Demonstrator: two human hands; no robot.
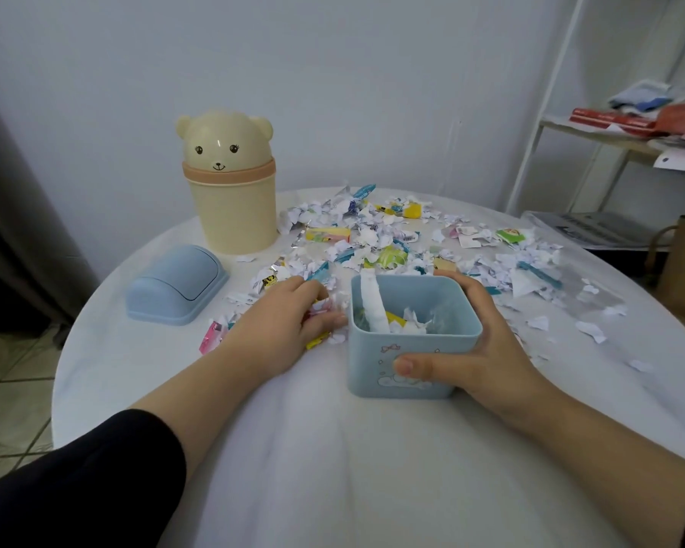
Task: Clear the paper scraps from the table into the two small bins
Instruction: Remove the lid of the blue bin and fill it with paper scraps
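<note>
Bins, two: bear bin (230, 207) lidded; right hand (487, 350) clasps blue bin (372, 350); left hand (281, 322) grips scraps (318, 308).

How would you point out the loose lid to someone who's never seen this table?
Start at the round white table; a cream bear-faced bin stands at its far left. Just in front of it lies the lid. It is the only pale blue dome, coloured like the open square bin.

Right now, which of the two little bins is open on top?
The blue square bin, gripped by the right hand: no lid, scraps showing inside. The cream bear bin has its domed head lid on.
</note>
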